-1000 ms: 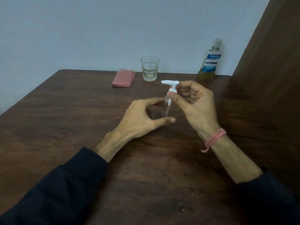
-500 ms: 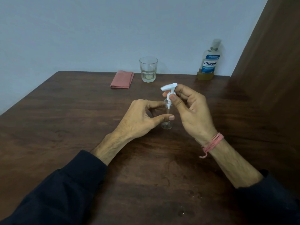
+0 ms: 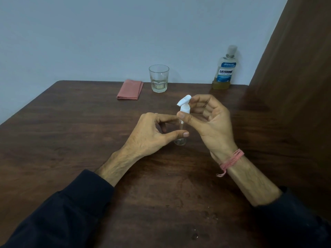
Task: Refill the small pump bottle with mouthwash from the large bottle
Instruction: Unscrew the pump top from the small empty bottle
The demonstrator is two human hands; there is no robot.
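The small pump bottle point(image 3: 180, 135), clear and apparently empty, stands near the middle of the dark wooden surface point(image 3: 75, 136), well inside every edge. The left hand point(image 3: 152, 135) holds its body, thumb and forefinger closed on the clear wall. The right hand point(image 3: 209, 120) grips the white pump head point(image 3: 184, 105), its fingers point(image 3: 182, 115) pinched narrow around the collar, the nozzle pointing away to the left. The collar looks raised slightly off the neck, with the dip tube partly showing; whether the thread is fully released cannot be told. The large Listerine bottle point(image 3: 224, 72) stands capped at the far right corner of the surface, with only a shallow amber layer at its base. A drinking glass point(image 3: 159, 78) with a little liquid and a folded pink cloth point(image 3: 130, 89) sit along the far edge; a few droplets point(image 3: 194, 236) lie near the front edge. Assessment: the step in hand is removal of the pump; pouring is not begun. To do it well, the left hand should pin the bottle upright against the surface while the right turns at the collar, not the nozzle, then lifts straight up so the dip tube clears without tipping the light bottle. The pump should be laid somewhere clean, the cloth being available.
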